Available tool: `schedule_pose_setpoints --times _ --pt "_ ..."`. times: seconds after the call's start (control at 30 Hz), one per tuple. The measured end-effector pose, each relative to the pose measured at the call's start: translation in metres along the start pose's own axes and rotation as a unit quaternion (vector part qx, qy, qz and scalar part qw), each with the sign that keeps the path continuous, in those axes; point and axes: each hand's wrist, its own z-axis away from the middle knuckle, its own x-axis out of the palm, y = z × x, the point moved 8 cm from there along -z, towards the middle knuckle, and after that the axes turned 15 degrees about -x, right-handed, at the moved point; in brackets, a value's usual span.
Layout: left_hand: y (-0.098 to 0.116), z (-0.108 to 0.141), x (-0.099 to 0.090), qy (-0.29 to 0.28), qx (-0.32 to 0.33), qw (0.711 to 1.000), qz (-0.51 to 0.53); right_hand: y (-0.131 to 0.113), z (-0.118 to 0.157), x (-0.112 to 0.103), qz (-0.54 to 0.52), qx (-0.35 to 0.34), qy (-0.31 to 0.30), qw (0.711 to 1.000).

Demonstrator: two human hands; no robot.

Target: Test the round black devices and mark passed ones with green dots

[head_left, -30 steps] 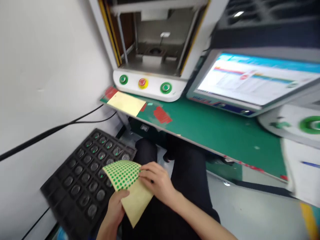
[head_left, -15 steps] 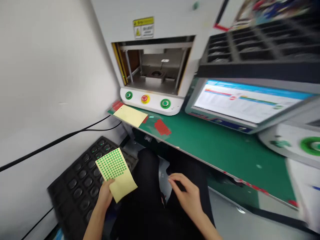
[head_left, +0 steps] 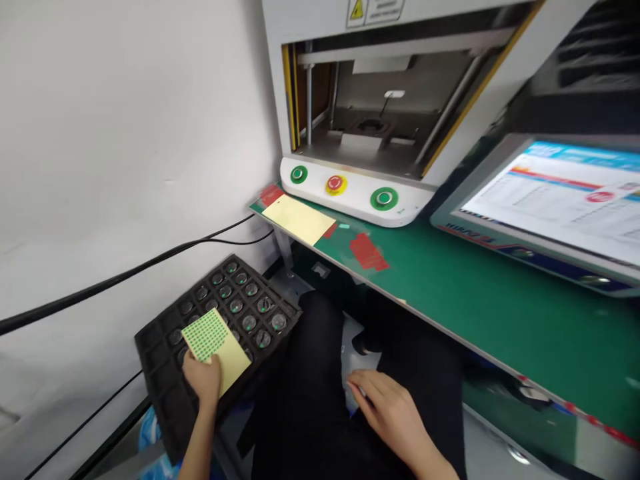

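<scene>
My left hand (head_left: 203,379) grips a pale yellow sheet (head_left: 231,363) with rows of small green dots on its upper part. The sheet is over a black tray (head_left: 163,393) with many pockets. Round dark parts (head_left: 236,306) sit in many of them, several with a small green dot. My right hand (head_left: 387,407) hangs above my lap, thumb and fingertips pinched together; what is between them, if anything, is too small to make out.
A green bench (head_left: 450,287) runs across, bearing another yellow sheet (head_left: 300,219). Behind it stand a white machine with a button panel (head_left: 357,191) and a tilted screen (head_left: 560,200). Black cables (head_left: 150,265) cross the left side.
The view has shifted, so the machine and bench appear further right. My left hand's grip on the sheet continues, and more of the tray shows. My right hand's fingers are closer together.
</scene>
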Motion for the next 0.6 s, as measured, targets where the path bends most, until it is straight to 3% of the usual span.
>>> schedule_pose_setpoints --times 0.17,0.27,0.37,0.5,0.6 --pt "0.053 0.025 0.015 0.042 0.179 0.983 0.026 0.02 0.001 -0.017 0.065 0.0 -0.02 0.998" --pt "0.093 0.053 0.034 0.046 0.319 0.944 0.067 0.034 0.007 -0.03 0.108 0.014 -0.025 0.994" --pt "0.14 0.085 0.053 0.014 0.393 0.911 0.12 0.043 0.016 -0.034 0.13 0.035 -0.027 0.991" --pt "0.234 0.141 0.078 -0.101 0.487 0.857 0.135 0.05 0.032 -0.035 0.134 0.059 0.007 0.989" --pt "0.327 0.194 0.096 -0.167 0.608 0.77 0.098 0.059 0.048 -0.029 0.101 0.063 0.04 0.992"
